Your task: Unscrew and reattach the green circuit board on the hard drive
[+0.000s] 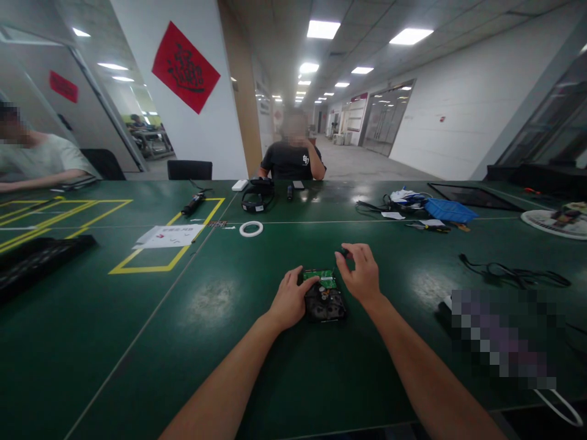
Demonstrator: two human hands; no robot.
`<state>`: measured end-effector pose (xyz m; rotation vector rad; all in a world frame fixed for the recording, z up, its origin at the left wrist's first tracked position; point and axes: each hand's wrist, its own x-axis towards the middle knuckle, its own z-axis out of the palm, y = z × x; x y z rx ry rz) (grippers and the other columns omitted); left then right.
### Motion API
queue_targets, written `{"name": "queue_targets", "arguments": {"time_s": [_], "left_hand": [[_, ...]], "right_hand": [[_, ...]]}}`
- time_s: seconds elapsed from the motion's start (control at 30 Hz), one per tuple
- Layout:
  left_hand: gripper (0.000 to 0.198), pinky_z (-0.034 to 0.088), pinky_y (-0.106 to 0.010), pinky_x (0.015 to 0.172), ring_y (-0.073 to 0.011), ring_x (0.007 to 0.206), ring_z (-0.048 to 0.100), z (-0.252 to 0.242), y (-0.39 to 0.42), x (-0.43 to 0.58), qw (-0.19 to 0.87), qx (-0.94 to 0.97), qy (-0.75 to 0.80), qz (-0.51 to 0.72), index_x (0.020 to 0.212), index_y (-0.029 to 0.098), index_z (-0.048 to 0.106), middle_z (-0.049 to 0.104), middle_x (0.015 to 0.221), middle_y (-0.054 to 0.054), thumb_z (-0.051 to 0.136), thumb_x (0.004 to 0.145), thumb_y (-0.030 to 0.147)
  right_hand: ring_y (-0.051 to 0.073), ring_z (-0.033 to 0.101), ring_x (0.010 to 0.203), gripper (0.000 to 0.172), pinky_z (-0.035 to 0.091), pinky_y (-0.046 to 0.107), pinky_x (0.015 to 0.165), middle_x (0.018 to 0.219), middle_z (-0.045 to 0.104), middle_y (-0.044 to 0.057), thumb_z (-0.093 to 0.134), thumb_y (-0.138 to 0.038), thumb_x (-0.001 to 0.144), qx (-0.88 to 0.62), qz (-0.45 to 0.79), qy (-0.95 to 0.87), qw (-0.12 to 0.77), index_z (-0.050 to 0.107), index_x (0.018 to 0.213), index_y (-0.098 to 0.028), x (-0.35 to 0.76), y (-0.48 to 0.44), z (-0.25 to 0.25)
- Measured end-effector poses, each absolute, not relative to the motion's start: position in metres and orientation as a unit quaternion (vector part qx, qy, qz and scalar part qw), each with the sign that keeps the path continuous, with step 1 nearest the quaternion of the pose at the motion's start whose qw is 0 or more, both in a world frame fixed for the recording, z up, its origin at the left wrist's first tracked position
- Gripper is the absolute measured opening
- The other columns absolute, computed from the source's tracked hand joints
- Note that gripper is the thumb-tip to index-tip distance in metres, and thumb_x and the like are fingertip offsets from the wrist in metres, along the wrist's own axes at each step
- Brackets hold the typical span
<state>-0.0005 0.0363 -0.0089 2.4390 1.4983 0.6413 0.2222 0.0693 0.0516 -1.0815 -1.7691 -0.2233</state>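
Observation:
In front of me on the table lies an opened black device (324, 305) with a green circuit board (328, 280) along its far side. Small round parts and thin wires show at its middle. My left hand (290, 299) grips its left side, the thumb lying over the board and the fingers along the edge. Just beyond the device's far right corner, my right hand (361, 273) is raised, thumb and forefinger pinching a small dark part (342, 251). What kind of part it is, I cannot make out.
The green table (220, 366) carries a white tape ring (251, 229), paper (169, 236), a black headset (257, 195), a blue tray (450, 209) among cables and tools, and a black cable (513, 273). One person (293, 159) sits opposite, another (41, 153) at far left.

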Motion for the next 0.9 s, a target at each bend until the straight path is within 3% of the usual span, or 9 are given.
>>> {"name": "queue_targets", "arguments": {"time_s": [0.2, 0.47, 0.63, 0.77, 0.9], "left_hand": [[0.07, 0.03, -0.054, 0.117, -0.0321, 0.147, 0.025, -0.01, 0.037, 0.0, 0.097, 0.83, 0.505, 0.217, 0.145, 0.035, 0.051, 0.027, 0.16, -0.01, 0.055, 0.083, 0.004], [0.071, 0.032, -0.054, 0.116, -0.0317, 0.144, 0.03, -0.011, 0.039, -0.002, 0.106, 0.831, 0.5, 0.221, 0.145, 0.036, 0.052, 0.031, 0.157, -0.009, 0.054, 0.083, 0.002], [0.072, 0.031, -0.054, 0.116, -0.0325, 0.145, 0.029, -0.013, 0.039, -0.002, 0.107, 0.828, 0.503, 0.223, 0.145, 0.036, 0.052, 0.031, 0.157, -0.01, 0.053, 0.082, 0.0], [0.071, 0.033, -0.054, 0.114, -0.0323, 0.143, 0.031, -0.013, 0.039, -0.002, 0.112, 0.827, 0.506, 0.216, 0.145, 0.035, 0.052, 0.034, 0.155, -0.011, 0.052, 0.083, 0.001], [0.073, 0.032, -0.053, 0.116, -0.0311, 0.143, 0.031, -0.013, 0.04, -0.002, 0.115, 0.828, 0.504, 0.217, 0.146, 0.035, 0.051, 0.034, 0.156, -0.009, 0.052, 0.082, 0.0]], "right_hand": [[0.026, 0.063, 0.113, 0.031, 0.06, 0.044, 0.088, 0.125, 0.061, 0.013, 0.061, -0.031, 0.094, -0.412, -0.08, -0.722, 0.55, 0.053, 0.123, -0.023, 0.223, 0.076, 0.044], [0.024, 0.066, 0.099, 0.025, 0.059, 0.043, 0.086, 0.107, 0.066, 0.01, 0.059, -0.032, 0.096, -0.44, -0.122, -0.719, 0.525, 0.06, 0.12, -0.024, 0.228, 0.076, 0.045], [0.026, 0.063, 0.113, 0.029, 0.058, 0.045, 0.093, 0.12, 0.063, 0.013, 0.057, -0.031, 0.097, -0.427, -0.107, -0.719, 0.538, 0.056, 0.124, -0.023, 0.228, 0.077, 0.045], [0.027, 0.065, 0.109, 0.028, 0.06, 0.045, 0.088, 0.116, 0.065, 0.012, 0.06, -0.036, 0.096, -0.433, -0.092, -0.718, 0.538, 0.056, 0.121, -0.023, 0.227, 0.079, 0.044], [0.026, 0.063, 0.109, 0.033, 0.058, 0.045, 0.091, 0.118, 0.062, 0.013, 0.054, -0.033, 0.098, -0.442, -0.098, -0.736, 0.504, 0.056, 0.13, -0.024, 0.226, 0.075, 0.047]]}}
